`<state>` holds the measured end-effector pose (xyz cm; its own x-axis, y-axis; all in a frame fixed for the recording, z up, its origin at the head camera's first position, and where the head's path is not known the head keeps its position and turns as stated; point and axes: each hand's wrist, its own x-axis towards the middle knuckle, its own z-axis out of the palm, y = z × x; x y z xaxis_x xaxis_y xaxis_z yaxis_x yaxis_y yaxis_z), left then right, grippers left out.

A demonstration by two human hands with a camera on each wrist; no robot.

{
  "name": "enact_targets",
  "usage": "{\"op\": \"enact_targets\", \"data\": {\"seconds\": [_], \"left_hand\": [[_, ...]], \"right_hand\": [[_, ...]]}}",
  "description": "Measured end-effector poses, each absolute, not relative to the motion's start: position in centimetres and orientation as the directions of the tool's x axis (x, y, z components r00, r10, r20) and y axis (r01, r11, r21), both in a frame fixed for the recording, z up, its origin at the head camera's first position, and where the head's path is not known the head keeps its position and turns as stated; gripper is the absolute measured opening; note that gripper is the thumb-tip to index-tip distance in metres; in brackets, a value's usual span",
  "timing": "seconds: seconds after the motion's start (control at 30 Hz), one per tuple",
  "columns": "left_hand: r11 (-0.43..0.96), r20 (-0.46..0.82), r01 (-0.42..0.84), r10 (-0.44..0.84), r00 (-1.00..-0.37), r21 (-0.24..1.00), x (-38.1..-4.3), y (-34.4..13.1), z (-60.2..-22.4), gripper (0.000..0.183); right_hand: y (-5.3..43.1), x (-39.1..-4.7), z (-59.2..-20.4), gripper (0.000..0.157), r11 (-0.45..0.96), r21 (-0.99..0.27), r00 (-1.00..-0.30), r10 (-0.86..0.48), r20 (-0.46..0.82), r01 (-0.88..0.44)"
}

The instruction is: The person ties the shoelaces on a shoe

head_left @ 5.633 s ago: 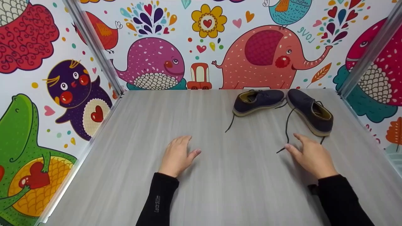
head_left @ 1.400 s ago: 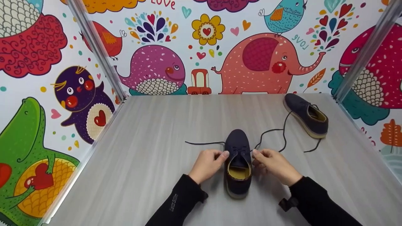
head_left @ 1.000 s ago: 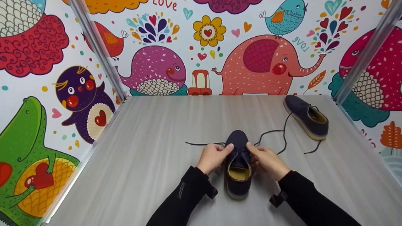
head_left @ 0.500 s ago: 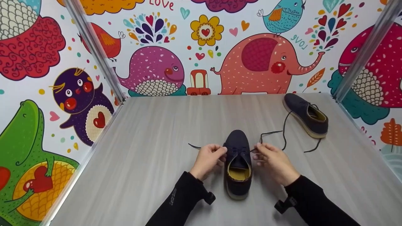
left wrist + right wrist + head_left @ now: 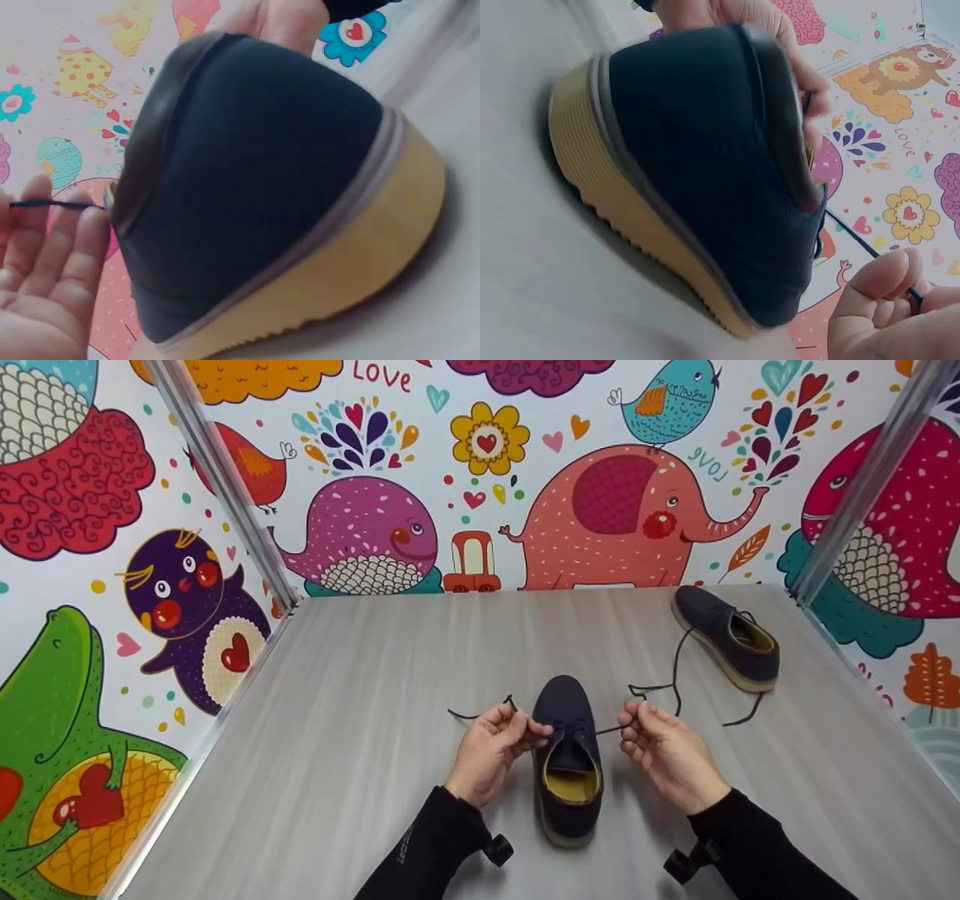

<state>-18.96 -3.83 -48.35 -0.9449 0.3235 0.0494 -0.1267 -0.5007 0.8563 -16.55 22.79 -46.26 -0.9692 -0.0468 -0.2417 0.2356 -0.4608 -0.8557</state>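
A navy lace-up shoe [image 5: 564, 701] with a tan sole stands mid-table, toe pointing away. At its left side my left hand [image 5: 484, 754] pinches one dark lace [image 5: 56, 203], the loose end trailing left beyond the fingers. On the other side my right hand [image 5: 675, 754] pinches the opposite lace [image 5: 611, 730], which runs straight from the shoe to the fingertips; its tail lies behind that hand. The right wrist view shows this lace [image 5: 855, 231] stretched from the shoe into the curled fingers. In both wrist views the shoe's heel fills the middle.
A matching navy shoe [image 5: 727, 637] sits at the back right, its laces loose on the grey table [image 5: 360, 682]. Cartoon-printed panels [image 5: 480, 472] close off the back and sides, with metal posts [image 5: 221, 480] at the corners.
The near shoe came from the back right to the middle, between my hands. Lately the hands went from its sides to the laces; the right hand has drawn its lace outward.
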Motion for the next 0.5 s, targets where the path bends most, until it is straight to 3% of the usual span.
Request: {"op": "enact_targets", "data": {"seconds": [0.1,0.3,0.5], "left_hand": [[-0.449,0.061,-0.088,0.307,-0.950,0.889,-18.7,-3.8,-48.1,0.008],[-0.315,0.069,-0.016,0.257,-0.964,0.949,-18.9,-3.1,-47.1,0.037],[-0.241,0.038,-0.011,0.199,-0.979,0.971,-19.5,-2.1,-46.6,0.031]], "right_hand": [[23.0,-16.5,-46.2,0.033,-0.450,-0.860,-0.968,-0.042,-0.248,0.240],[23.3,-16.6,-45.5,0.031,-0.433,-0.876,-0.975,-0.030,-0.220,0.211],[23.2,-16.4,-45.0,0.030,-0.452,-0.874,-0.979,0.006,-0.204,0.179]]}}
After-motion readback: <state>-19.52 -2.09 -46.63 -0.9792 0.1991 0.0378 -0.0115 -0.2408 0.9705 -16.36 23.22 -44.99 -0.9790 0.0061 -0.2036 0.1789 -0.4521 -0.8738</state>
